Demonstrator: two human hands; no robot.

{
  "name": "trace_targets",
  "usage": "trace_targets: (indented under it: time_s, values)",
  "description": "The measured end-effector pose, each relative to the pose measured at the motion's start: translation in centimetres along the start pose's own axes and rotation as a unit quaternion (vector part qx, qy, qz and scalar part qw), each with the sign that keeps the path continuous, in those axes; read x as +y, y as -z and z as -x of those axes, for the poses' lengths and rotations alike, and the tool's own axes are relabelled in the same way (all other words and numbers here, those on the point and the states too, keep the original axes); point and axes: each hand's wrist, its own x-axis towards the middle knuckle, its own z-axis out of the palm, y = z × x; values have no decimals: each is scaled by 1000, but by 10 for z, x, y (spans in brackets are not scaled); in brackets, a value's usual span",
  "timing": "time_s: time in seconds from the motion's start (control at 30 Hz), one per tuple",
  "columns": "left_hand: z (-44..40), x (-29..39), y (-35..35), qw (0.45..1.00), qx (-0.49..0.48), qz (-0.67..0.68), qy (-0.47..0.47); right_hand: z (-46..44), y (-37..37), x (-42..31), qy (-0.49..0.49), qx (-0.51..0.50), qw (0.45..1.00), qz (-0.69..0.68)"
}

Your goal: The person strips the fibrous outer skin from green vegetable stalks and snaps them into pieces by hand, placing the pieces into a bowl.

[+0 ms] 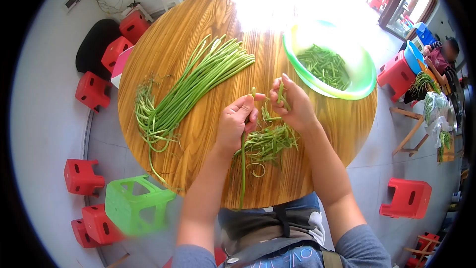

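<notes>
Desk [198, 15] carries a bundle of green stalks [201, 87] at left, a green-rimmed basin [366, 88] of cut pieces [325, 67] far right, and trimmings [270, 141] nearer. Above these, the left hand [237, 121] pinches one long stalk [243, 168]; the right hand [296, 103], half curled, holds short lengths [281, 92].

The single head-worn camera is looking forward and down from close above the near edge of the round table [153, 59], glare perhaps hiding its far edge.

The table [198, 12] (round, wood-grained) bears 1 stalk bundle [198, 85], 1 trimmings pile [267, 144] and 1 basin [366, 85].
</notes>
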Motion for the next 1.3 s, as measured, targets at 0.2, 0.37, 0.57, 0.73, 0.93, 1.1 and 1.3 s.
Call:
trace_targets:
  time_s: [0.2, 0.37, 0.57, 0.73, 0.93, 1.1, 1.3]
  values:
    - [-6, -11, 8, 999, 19, -34, -14, -2, -7, 18, 213, 17, 893, 395]
    - [-4, -11, -2, 982, 37, -184, -28, -1, -6, 24, 276, 59, 830, 481]
    - [-4, -12, -1, 998, -16, 17, 65, 1, -10, 19, 406, 117, 731, 536]
    - [-8, -24, 1, 994, 84, 61, -26, 3, -14, 32, 442, -7, 712, 546]
    - [-21, -3, 30, 940, 251, 231, 6, 20, -22, 8, 179, -99, 882, 425]
    - [-25, -4, 52, 955, 175, 240, -17, 23, -29, 11, 126, -86, 825, 545]
    - [-26, -4, 55, 962, 143, 230, -17, 31, -26, 7, 75, -166, 663, 727]
